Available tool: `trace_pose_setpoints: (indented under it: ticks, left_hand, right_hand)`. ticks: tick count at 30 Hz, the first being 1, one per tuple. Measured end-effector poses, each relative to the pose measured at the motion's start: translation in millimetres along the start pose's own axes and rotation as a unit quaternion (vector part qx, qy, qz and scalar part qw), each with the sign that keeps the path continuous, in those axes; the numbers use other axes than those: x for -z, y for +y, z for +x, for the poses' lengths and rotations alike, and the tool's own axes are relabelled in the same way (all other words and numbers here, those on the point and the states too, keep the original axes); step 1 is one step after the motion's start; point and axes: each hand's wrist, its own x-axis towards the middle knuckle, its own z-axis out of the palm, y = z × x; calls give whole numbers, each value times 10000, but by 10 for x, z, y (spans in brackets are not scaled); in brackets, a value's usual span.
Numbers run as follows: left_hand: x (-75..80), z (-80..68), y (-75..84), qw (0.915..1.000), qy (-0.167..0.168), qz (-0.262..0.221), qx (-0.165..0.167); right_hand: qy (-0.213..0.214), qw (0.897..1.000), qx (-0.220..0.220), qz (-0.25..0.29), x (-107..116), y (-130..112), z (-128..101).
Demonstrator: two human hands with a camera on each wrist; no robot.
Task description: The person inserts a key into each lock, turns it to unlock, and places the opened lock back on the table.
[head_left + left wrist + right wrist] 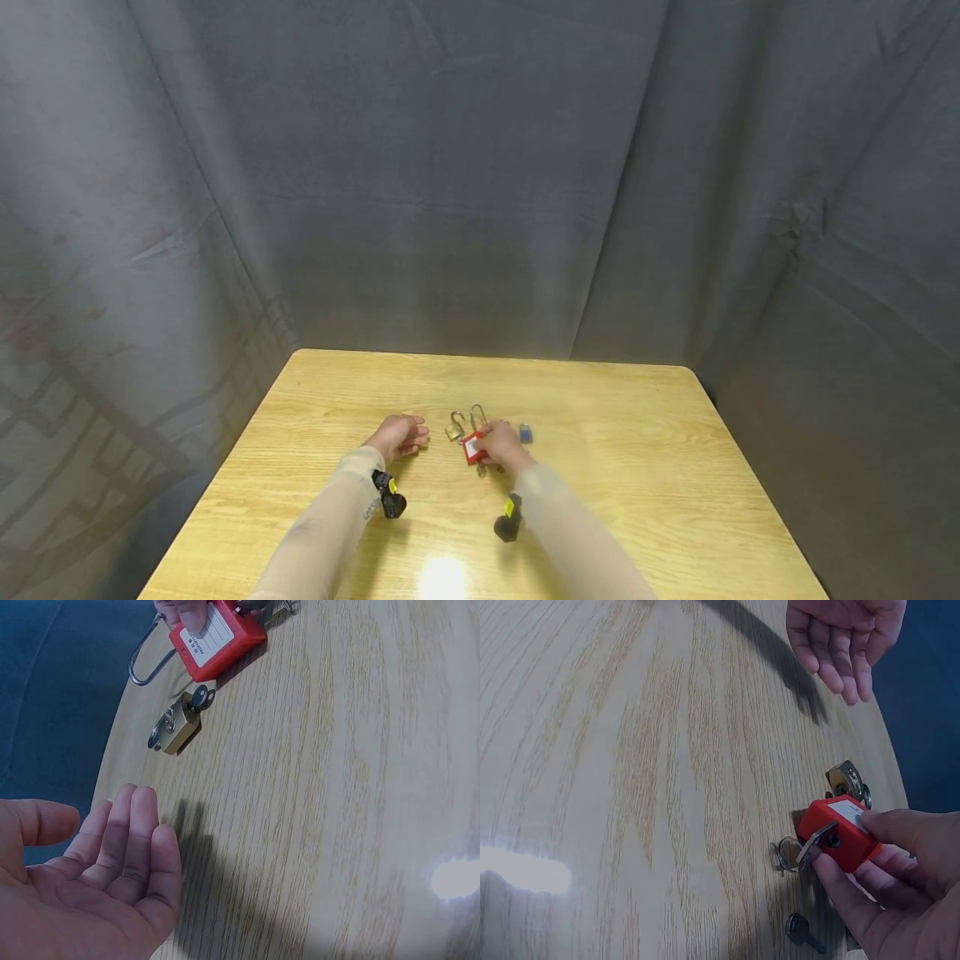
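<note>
My right hand (504,446) pinches a red padlock (472,447) with a white label, thumb on the label side and fingers beneath. A key on a ring (815,844) sticks out of its keyhole in the right wrist view. The long shackle (142,664) points away from me. Just left of it, a brass padlock (453,432) lies with its shackle swung open; a dark key (199,697) sits in it. My left hand (400,436) hovers left of the brass padlock, palm partly upward, fingers relaxed, holding nothing.
A small blue padlock (526,434) lies right of my right hand. Another dark key (801,930) shows beside the right fingers; what it belongs to is hidden. The wooden table (637,467) ends at grey curtains (450,208) behind and on both sides.
</note>
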Motion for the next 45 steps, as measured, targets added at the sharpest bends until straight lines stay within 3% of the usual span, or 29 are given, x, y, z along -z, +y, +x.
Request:
trace_pose_setpoints:
  ticks: [24,38,45]
  left_hand:
    - [38,16,14,10000,21,-22,56]
    - [33,23,0,10000,64,-14,65]
    - [33,9,-1,10000,37,-27,31]
  right_hand:
    - [-142,9999,-70,-26,13,2,1]
    - [-153,9997,214,-10,-3,8,-45]
    - [105,9917,845,-966,-41,-20,-59]
